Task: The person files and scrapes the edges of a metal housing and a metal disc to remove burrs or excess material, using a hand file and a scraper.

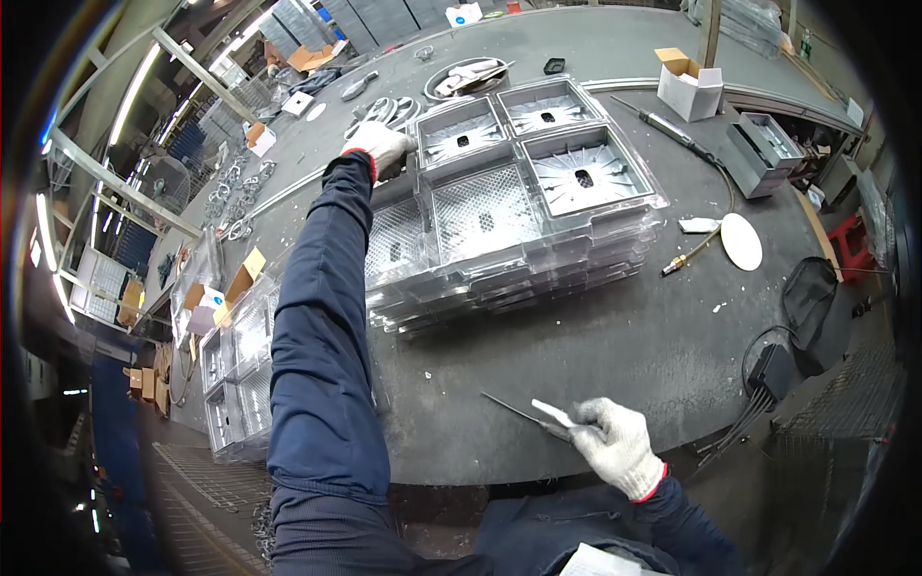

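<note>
In a white knit glove, my left hand reaches to the far left corner of a clear plastic tray. Its fingers curl down over a compartment there, and what they grip is mostly hidden. Square silvery metal castings fill three of the tray's compartments; the near middle and left ones show only textured plastic. More trays are stacked beneath. Near the table's front edge, my gloved right hand is closed around a thin dark rod-like tool, its tip pointing left. A narrow white piece projects beside it.
Another tray stack stands at left. Behind the trays are a round bin and metal rings. A cabled air tool, white carton, grey metal boxes and white disc lie right on the dark table.
</note>
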A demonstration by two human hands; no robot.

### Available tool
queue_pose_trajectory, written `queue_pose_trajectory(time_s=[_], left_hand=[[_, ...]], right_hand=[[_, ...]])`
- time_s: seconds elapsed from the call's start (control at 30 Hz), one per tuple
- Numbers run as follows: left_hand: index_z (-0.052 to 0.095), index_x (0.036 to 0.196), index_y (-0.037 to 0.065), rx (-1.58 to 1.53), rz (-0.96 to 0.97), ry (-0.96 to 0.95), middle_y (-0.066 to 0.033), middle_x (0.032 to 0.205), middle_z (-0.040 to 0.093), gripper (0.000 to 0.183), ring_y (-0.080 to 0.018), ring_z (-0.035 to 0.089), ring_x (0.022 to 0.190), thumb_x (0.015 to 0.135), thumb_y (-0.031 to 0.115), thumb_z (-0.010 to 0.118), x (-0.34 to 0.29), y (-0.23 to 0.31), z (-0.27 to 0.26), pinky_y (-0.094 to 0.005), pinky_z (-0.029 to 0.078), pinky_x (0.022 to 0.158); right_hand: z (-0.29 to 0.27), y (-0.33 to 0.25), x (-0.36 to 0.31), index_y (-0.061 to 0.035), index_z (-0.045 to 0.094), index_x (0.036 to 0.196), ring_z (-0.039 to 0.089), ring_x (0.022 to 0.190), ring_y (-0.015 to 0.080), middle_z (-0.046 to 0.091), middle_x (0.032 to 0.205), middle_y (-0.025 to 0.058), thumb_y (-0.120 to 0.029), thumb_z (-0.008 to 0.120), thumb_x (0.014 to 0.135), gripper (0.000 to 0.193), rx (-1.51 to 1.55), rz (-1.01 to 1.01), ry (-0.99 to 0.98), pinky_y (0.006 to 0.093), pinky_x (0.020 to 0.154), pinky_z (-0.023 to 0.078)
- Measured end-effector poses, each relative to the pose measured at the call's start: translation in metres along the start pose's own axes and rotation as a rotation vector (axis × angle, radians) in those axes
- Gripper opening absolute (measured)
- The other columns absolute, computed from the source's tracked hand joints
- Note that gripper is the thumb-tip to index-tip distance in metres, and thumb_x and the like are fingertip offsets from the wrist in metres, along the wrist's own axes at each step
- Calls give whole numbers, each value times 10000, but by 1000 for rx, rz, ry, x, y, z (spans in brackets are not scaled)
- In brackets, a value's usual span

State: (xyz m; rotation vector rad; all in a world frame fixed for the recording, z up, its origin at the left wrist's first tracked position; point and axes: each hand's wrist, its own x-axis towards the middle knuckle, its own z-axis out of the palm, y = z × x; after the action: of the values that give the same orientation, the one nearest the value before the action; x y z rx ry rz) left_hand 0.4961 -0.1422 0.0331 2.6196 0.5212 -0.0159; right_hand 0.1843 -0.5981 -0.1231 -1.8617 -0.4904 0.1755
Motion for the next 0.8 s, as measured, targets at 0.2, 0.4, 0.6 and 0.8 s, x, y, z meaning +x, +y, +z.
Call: queue_pose_trajectory(time_s=[0.2, 0.4, 0.6, 0.8], left_hand=[[819, 1122, -13, 409, 101, 439, -289, 1195, 779, 475, -452, 750, 1148, 954, 380, 611, -45, -8, -49, -477, 577, 1018], [753, 1167, 76, -109, 136, 669, -78, 1004, 781, 247, -220, 782, 966, 1060, 269, 641, -218, -112, -88, -371, 632, 805], [579, 1528, -33, -917, 46, 313, -139, 1384, 698, 585, -215, 709, 1219, 1064, 286, 738, -425, -56, 7, -404, 631, 972], [620, 1476, -93, -647, -28, 149, -176, 1323, 719, 698, -206, 688, 1167, 893, 216, 847, -475, -69, 63, -336, 551, 1021]], right_hand=[[-13, -15, -4, 18, 742, 1100, 787, 841, 236, 791, 963, 170, 11, 768, 916, 185, -35, -149, 80, 335, 769, 613], [-11, 27, -13, -58, 728, 1135, 758, 951, 412, 767, 1012, 190, -117, 786, 958, 195, -398, -220, 145, 465, 842, 613], [-15, 52, 3, -114, 723, 1139, 730, 934, 375, 736, 1002, 123, -158, 769, 957, 193, -625, -333, 141, 473, 827, 586], [-7, 53, 22, -132, 713, 1174, 725, 946, 347, 727, 978, 100, -183, 763, 963, 222, -702, -546, 125, 454, 861, 574]])
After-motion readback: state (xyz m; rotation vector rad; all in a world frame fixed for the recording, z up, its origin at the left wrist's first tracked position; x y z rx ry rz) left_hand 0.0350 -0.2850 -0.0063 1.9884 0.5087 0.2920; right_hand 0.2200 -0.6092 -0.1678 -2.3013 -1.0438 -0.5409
